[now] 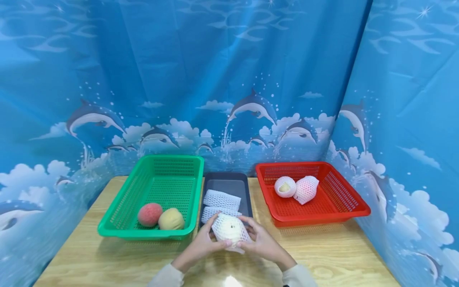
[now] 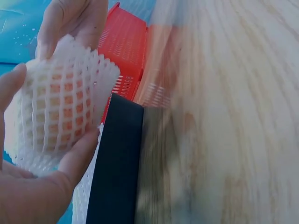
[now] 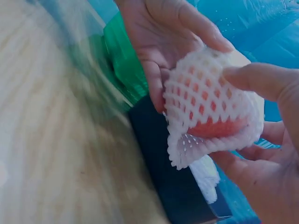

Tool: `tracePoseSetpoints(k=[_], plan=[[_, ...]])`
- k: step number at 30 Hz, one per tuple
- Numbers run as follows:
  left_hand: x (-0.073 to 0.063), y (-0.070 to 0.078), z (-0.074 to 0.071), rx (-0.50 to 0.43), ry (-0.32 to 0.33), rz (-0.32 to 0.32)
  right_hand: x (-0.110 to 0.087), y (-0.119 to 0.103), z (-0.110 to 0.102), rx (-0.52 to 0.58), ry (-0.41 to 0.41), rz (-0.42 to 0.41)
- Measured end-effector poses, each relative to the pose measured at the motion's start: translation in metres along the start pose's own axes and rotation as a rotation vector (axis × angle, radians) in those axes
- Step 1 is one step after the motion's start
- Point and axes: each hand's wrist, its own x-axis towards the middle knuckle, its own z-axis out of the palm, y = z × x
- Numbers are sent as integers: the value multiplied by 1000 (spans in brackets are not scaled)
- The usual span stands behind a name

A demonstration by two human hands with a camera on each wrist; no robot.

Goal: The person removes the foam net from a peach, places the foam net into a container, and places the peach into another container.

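Observation:
Between my two hands, over the near end of the dark grey tray (image 1: 229,184), is a peach (image 1: 231,228) in a white foam net sleeve (image 3: 196,93). My left hand (image 1: 206,242) grips its left side and my right hand (image 1: 264,244) its right, thumbs toward me. Through the mesh the left wrist view shows a pale yellow and reddish skin (image 2: 67,109). At one end the sleeve hangs loose past the fruit, leaving some red skin bare in the right wrist view. Flat spare foam sleeves (image 1: 222,200) lie in the tray behind my hands.
To the left stands a green basket (image 1: 150,233) with a red peach (image 1: 150,214) and a yellow peach (image 1: 171,219). A red basket (image 1: 308,218) on the right holds two net-wrapped fruits (image 1: 306,189). All stand on a wooden table (image 1: 118,263) before a blue dolphin-print curtain (image 1: 215,59).

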Motion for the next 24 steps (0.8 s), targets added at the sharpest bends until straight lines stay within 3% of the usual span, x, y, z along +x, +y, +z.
tracePoseSetpoints(k=[4,10,15,18,24], plan=[[-3,-3,2,5,43,-15,-3,3,5,54,23,38],[-4,-6,4,17,76,-15,-7,9,10,54,28,26],[-6,-5,6,58,76,-8,-9,12,14,-159,78,15],[-7,-5,7,66,69,-4,-8,14,16,-234,124,14],[-9,-7,4,62,58,-10,-9,13,17,-144,157,27]])
